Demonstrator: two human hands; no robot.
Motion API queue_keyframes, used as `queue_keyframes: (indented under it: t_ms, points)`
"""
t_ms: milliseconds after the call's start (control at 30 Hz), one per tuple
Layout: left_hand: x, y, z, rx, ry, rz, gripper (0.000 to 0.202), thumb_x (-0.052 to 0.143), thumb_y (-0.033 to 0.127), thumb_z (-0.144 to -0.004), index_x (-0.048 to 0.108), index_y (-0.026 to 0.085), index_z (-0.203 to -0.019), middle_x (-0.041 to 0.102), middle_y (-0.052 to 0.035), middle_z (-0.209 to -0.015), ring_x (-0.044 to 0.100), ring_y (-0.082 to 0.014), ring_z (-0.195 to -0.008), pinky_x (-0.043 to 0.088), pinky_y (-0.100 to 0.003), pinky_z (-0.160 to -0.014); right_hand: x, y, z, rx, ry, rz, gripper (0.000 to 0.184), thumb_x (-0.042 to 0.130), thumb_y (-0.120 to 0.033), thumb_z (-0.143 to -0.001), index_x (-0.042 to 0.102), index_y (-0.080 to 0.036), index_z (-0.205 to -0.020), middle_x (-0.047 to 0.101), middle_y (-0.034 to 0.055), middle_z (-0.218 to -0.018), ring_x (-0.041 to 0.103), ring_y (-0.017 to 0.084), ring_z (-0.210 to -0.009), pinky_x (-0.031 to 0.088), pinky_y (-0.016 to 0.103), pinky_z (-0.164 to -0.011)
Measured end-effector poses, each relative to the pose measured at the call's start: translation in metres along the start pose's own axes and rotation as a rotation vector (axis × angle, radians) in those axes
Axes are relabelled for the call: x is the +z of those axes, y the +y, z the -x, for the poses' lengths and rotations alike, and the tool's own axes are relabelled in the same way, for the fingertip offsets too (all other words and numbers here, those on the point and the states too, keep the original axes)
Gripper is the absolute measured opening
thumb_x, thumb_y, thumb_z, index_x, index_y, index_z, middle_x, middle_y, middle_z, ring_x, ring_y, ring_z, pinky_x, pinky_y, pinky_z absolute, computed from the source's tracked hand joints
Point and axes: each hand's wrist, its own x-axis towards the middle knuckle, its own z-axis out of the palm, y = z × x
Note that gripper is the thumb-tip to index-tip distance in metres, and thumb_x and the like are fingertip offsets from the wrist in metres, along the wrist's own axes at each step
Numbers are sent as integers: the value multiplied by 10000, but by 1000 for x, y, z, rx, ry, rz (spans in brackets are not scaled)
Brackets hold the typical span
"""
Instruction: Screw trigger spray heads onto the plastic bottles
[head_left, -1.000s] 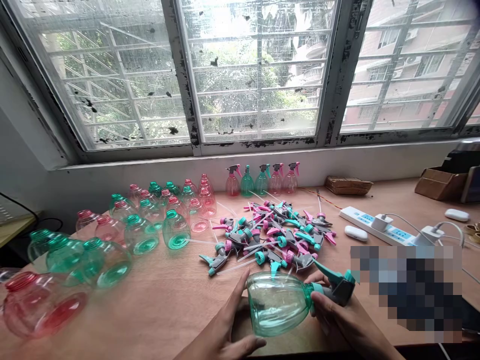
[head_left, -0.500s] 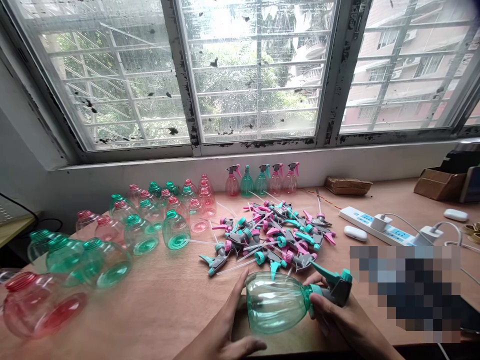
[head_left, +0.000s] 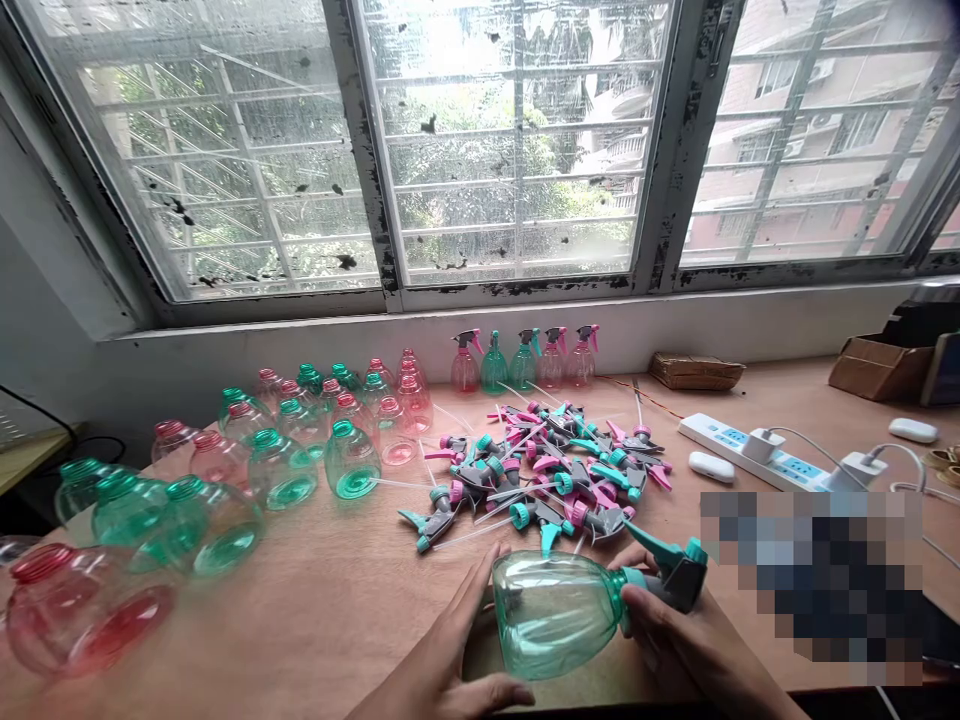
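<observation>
The worktop [head_left: 315, 620] spreads beyond both hands, with bottles [head_left: 292, 425] to the left and a heap of sprayers [head_left: 559, 460] straight ahead, just past the fingertips. Between the hands the green bottle [head_left: 555, 612] is held on its side, its long axis running across from the left hand [head_left: 448, 660], spread open at the base, though whether it touches cannot be told, to the right hand [head_left: 686, 630] at the neck. That nearer, right hand is closed around the collar of the spray head [head_left: 679, 580], the trigger [head_left: 654, 543] uppermost.
</observation>
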Motion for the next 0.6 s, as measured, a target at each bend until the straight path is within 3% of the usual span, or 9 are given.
queue_keyframes:
  t_ms: [167,233,400,500,600]
  points:
    - [4,-18,-2,125,-41,76,1004,700,153,-867,54,397,-1596,201,6,-1694,285,-285,-1524,273,-435,-1248,-1,0,0,6,-20,4,409,771,-548,-812,632,-194,-963,671,-6,-603,517,128,-463,369,241,-461]
    - [4,-18,-2,129,-51,84,1001,683,150,-877,31,392,-1597,205,4,-1693,276,-282,-1528,265,-437,-1249,-2,0,0,2,-24,5,404,771,-542,-816,629,-193,-962,675,-4,-604,516,127,-466,373,242,-464]
    - [0,4,0,19,-49,60,1106,788,105,-736,143,355,-1599,158,18,-1701,108,-307,-1564,101,-480,-1275,-3,2,-1,2,-22,6,402,771,-535,-819,628,-190,-968,672,-3,-610,513,126,-479,377,244,-474]
    - [-2,14,2,11,-29,52,915,735,191,-819,251,319,-1584,243,5,-1682,145,-299,-1560,102,-475,-1277,-3,3,-1,-2,-34,11,394,763,-528,-831,625,-191,-980,672,-5,-612,515,125,-479,382,244,-475]
    - [-2,12,3,-15,-34,12,909,761,211,-807,284,296,-1576,218,-13,-1689,145,-299,-1560,100,-464,-1279,-4,3,0,6,-43,10,398,757,-528,-839,620,-188,-993,672,-6,-612,518,121,-473,377,237,-474]
